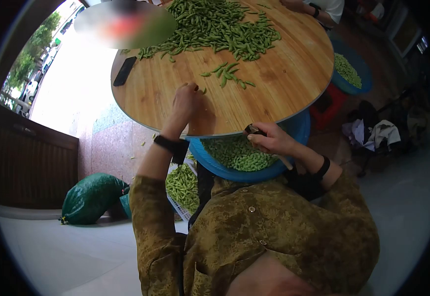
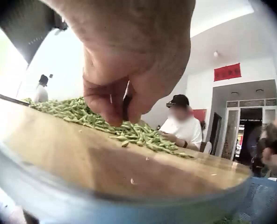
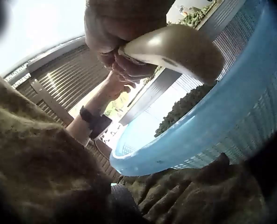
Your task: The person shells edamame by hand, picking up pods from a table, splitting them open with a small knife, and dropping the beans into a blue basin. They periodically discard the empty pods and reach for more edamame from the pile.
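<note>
Holding, right hand [image 1: 272,138]: closed round a pale-handled tool [image 3: 176,49], just beyond the near table edge, above the blue basket; dark piece at thumb and finger, too unclear to name.
Left hand [image 1: 188,101]: curled downward over the wooden table [image 1: 279,96], fingertips close together; whether gripping a pod, cannot tell.
Loose pods [image 1: 227,75]: scattered in a small green group, between left hand and main heap.
Main heap [image 1: 210,29]: piled thickly with green pods, across the far part of the tabletop.
Blue basket [image 1: 301,130]: set below the near edge, by the lap, partly filled with green beans [image 1: 242,157].
White crate [image 1: 176,203]: placed low at the left, filled with pods.
Black slab [image 1: 125,71]: lying flat near the table's left rim.
Second person [image 2: 187,133]: white-topped and dark-capped, across the table.
</note>
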Action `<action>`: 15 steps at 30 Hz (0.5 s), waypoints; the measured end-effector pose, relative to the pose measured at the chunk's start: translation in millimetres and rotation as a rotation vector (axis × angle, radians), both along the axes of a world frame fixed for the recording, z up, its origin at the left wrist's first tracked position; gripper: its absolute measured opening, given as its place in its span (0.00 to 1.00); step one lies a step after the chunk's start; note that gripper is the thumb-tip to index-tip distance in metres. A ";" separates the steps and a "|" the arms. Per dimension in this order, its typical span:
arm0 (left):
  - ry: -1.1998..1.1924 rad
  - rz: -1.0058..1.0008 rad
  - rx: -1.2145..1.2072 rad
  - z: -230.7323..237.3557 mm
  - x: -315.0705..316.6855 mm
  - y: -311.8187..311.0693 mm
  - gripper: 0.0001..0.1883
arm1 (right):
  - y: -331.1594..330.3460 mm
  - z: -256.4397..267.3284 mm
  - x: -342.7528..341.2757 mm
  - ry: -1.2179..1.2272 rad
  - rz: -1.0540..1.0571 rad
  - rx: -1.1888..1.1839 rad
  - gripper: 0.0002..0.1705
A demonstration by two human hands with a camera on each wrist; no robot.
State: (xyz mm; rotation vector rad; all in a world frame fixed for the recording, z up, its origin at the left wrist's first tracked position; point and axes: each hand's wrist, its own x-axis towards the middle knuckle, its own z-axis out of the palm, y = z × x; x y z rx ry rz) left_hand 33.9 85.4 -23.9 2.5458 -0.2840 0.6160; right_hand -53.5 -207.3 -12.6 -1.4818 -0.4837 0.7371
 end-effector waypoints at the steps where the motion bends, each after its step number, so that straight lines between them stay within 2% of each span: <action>1: 0.086 0.060 0.011 -5.6 13.4 -1.5 0.11 | -1.6 1.8 0.9 -0.006 0.012 -0.006 0.11; 3: 0.173 0.118 0.028 -13.6 22.2 -2.3 0.12 | -6.0 3.5 -0.5 0.073 -0.066 0.022 0.12; 5: 0.198 0.088 -0.078 -14.1 26.5 -5.8 0.14 | -6.5 0.8 -0.3 0.077 -0.083 0.023 0.12; 8: 0.203 0.100 0.063 -23.6 32.2 -10.5 0.14 | -5.0 0.7 0.6 0.105 -0.110 0.056 0.13; 11: 0.207 0.142 0.052 -14.0 6.7 -33.0 0.14 | 0.3 7.2 5.1 0.146 -0.150 0.141 0.16; 13: 0.200 0.030 0.007 3.1 -11.3 -44.2 0.12 | 4.3 9.2 8.9 0.171 -0.195 0.199 0.17; 15: 0.635 -0.173 -0.746 26.3 -36.4 -58.4 0.08 | 6.4 8.4 11.7 0.139 -0.196 0.261 0.18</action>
